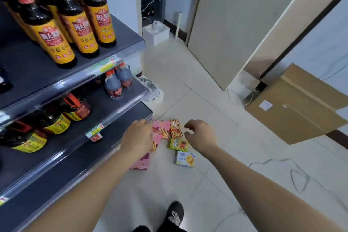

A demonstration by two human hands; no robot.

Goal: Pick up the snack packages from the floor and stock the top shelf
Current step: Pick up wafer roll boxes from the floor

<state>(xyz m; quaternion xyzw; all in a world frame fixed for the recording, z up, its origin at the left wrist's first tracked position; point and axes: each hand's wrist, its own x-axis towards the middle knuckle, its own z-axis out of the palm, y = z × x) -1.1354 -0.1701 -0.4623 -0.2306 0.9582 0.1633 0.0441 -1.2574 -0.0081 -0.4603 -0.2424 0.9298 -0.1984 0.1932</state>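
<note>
Reaching down beside the shelf unit, I hold my left hand and right hand open and empty over the snack packages scattered on the floor at its foot, fingers spread to gather several.

Bright even indoor light, soft shadows, wide-angle bending at edges, slight blur
</note>
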